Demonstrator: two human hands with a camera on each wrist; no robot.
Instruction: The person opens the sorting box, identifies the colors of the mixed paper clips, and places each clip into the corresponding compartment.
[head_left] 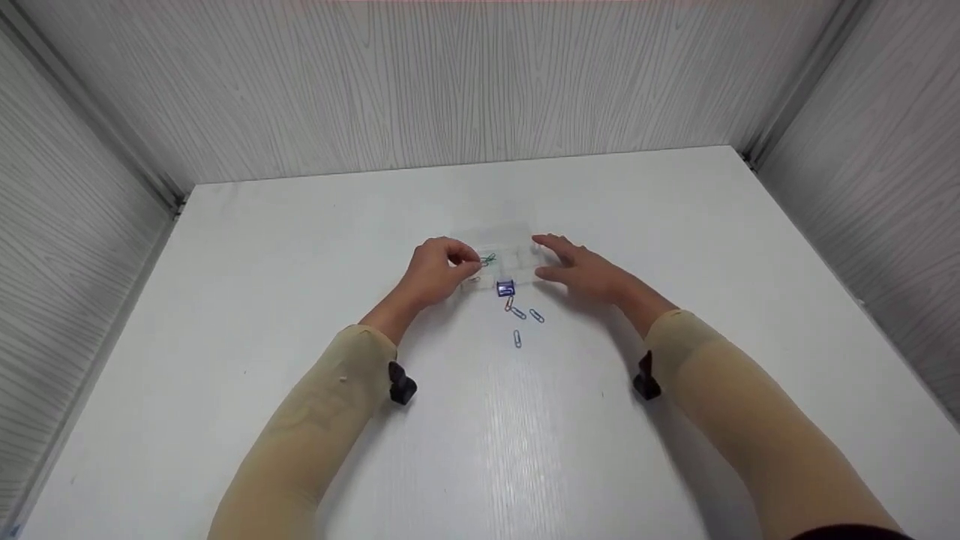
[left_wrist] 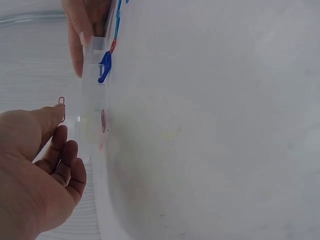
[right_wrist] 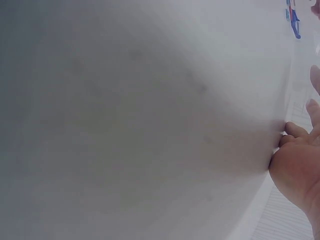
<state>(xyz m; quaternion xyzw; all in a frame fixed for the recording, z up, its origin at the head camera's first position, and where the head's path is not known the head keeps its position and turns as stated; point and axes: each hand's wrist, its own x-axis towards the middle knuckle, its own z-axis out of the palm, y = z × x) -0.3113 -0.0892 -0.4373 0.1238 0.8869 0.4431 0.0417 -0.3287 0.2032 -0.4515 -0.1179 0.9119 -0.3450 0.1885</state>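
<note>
At the box's (head_left: 517, 259) left end, the left hand (head_left: 441, 267) pinches a red clip (left_wrist: 64, 110) between thumb and finger; it should handle as light, springy, slippery wire, best held by its flat sides. The clip's long axis runs roughly along the box's front edge, one rounded end pointing toward the box's right end, where the right hand (head_left: 590, 274) spreads loosely extended fingers.
</note>
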